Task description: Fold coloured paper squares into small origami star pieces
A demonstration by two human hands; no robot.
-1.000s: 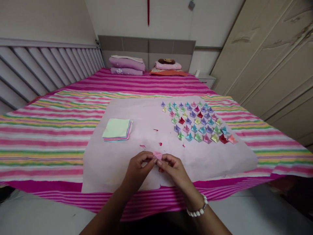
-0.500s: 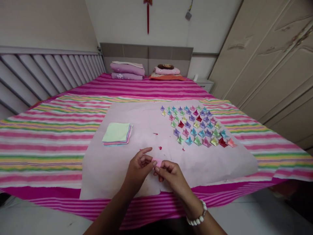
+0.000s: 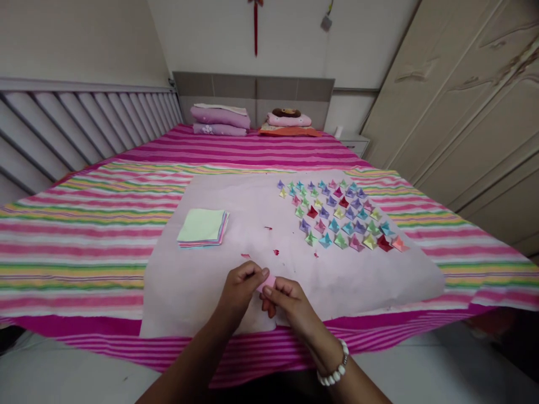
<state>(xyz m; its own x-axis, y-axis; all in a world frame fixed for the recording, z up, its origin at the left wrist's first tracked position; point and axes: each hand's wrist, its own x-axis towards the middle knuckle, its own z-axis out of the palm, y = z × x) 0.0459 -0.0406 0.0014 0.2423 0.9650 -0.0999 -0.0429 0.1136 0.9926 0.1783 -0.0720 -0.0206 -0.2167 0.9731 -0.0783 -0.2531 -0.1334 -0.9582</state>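
Observation:
A small folded piece of pink paper [image 3: 268, 281] is pinched between both my hands, low over the pale pink sheet [image 3: 236, 207] at the near edge of the bed. My left hand [image 3: 241, 290] is closed, its fingertips pressing the paper from the left. My right hand [image 3: 285, 300], with a white bead bracelet on the wrist, is closed on the paper from the right. Most of the paper is hidden by my fingers.
Several small folded paper shapes [image 3: 339, 216] in many colours lie in rows at the right of the sheet. A stack of square coloured papers [image 3: 202, 227] lies at the left. Red paper scraps [image 3: 275, 252] dot the middle. Folded bedding [image 3: 219, 119] sits by the headboard; wardrobe doors [image 3: 471, 101] stand right.
My left forefinger, raised half a second ago, has come down onto the pink paper. Both hands have drawn closer together and a little nearer to me; less of the paper shows.

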